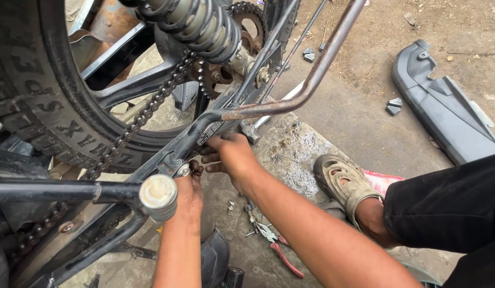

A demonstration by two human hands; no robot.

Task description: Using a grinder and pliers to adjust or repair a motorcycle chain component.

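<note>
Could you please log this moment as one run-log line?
left hand: at swingarm | right hand: fingers on swingarm | chain: on sprocket | pliers: on ground

Soft, even daylight fills the scene, with faint shadows only. Beneath the tyre point(39, 101) the frame turns dark. Nearby chain links look sharp; the footpeg end point(158, 193) below it is slightly blurred.

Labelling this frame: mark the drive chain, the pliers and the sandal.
drive chain point(143, 114), head view, mid-run below the sprocket.
pliers point(283, 255), head view, red handle on the ground.
sandal point(340, 181), head view, upper over the toes.
</note>
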